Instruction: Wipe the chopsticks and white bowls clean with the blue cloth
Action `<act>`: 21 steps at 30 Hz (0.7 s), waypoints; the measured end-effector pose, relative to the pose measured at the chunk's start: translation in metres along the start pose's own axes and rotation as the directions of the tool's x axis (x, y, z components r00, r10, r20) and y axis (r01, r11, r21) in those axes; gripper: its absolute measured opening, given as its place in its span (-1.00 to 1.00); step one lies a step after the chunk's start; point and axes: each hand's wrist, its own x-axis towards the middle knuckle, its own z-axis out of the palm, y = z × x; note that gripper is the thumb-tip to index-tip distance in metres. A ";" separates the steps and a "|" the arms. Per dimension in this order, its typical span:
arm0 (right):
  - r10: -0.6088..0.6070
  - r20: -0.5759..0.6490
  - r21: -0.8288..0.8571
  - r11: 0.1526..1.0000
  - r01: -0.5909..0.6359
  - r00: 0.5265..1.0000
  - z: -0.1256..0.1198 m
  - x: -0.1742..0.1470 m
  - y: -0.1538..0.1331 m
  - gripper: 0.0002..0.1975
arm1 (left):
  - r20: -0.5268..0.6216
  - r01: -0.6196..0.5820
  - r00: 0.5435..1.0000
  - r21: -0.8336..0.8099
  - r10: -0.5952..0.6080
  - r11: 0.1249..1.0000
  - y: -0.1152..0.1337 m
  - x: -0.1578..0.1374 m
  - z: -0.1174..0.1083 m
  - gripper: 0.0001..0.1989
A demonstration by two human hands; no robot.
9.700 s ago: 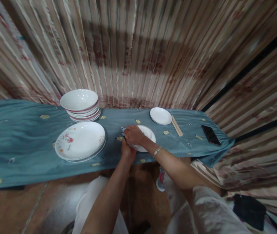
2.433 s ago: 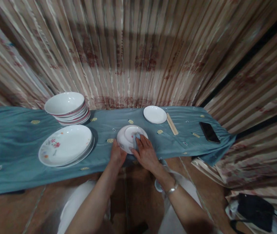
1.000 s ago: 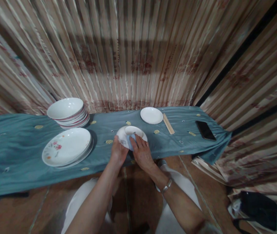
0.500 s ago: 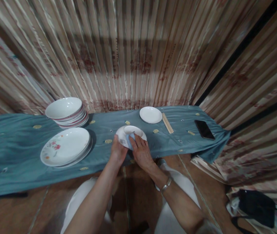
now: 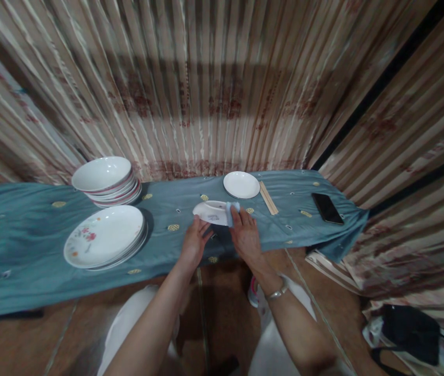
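Observation:
My left hand [image 5: 193, 241] grips the near left edge of a small white dish [image 5: 211, 214] with a grey print on its side. The dish is tilted and held over the table's front part. In my right hand [image 5: 246, 234] is a light blue cloth [image 5: 231, 211], folded over the dish's right rim. Just beyond the dish lies a white plate [image 5: 241, 185], with a bundle of wooden chopsticks [image 5: 269, 198] beside it on the right. The fingers under the dish are partly hidden.
A stack of white bowls [image 5: 102, 175] stands at the left back of the cloth-covered table [image 5: 163, 245]. Before it sits a stack of floral plates [image 5: 106, 235]. A black phone [image 5: 327, 208] lies near the right end. A pleated curtain [image 5: 222, 94] hangs behind.
The dish has turned and tipped in my left hand. My right hand has moved right with the blue cloth, from the dish's front to its right rim.

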 end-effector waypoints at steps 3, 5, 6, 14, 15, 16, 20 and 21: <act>0.082 -0.022 0.012 0.997 -0.082 0.996 0.001 0.003 0.016 -0.45 | 0.035 -0.009 0.999 0.050 0.007 0.999 -0.001 0.000 -0.001 -0.68; 0.135 -0.036 0.033 0.990 -0.134 0.990 0.002 0.005 0.026 -0.48 | 0.047 -0.019 0.999 0.070 0.016 0.997 -0.001 0.001 -0.002 -0.70; 0.163 -0.040 0.042 0.986 -0.162 0.986 0.002 0.007 0.030 -0.50 | 0.044 -0.024 0.999 0.072 0.021 0.997 -0.002 0.001 -0.003 -0.72; 0.435 0.054 0.042 0.898 -0.437 0.899 -0.008 0.023 0.057 -0.65 | -0.080 -0.044 0.996 0.053 0.048 0.998 -0.008 0.011 -0.005 -0.83; 0.493 0.083 0.040 0.867 -0.497 0.866 -0.009 0.024 0.062 -0.65 | -0.080 -0.040 0.996 0.060 0.045 0.997 -0.010 0.013 -0.005 -0.83; 0.548 0.112 0.046 0.831 -0.555 0.829 -0.008 0.025 0.067 -0.64 | -0.078 -0.036 0.996 0.067 0.042 0.997 -0.011 0.014 -0.005 -0.83; 0.674 0.245 0.268 0.644 -0.717 0.697 0.000 0.021 0.083 -0.70 | -0.060 -0.004 0.998 0.046 0.007 0.999 -0.016 0.016 -0.004 -0.82; 0.689 0.295 0.374 0.554 -0.744 0.662 0.004 0.019 0.085 -0.72 | -0.055 0.017 0.998 0.030 -0.015 0.999 -0.018 0.016 -0.003 -0.81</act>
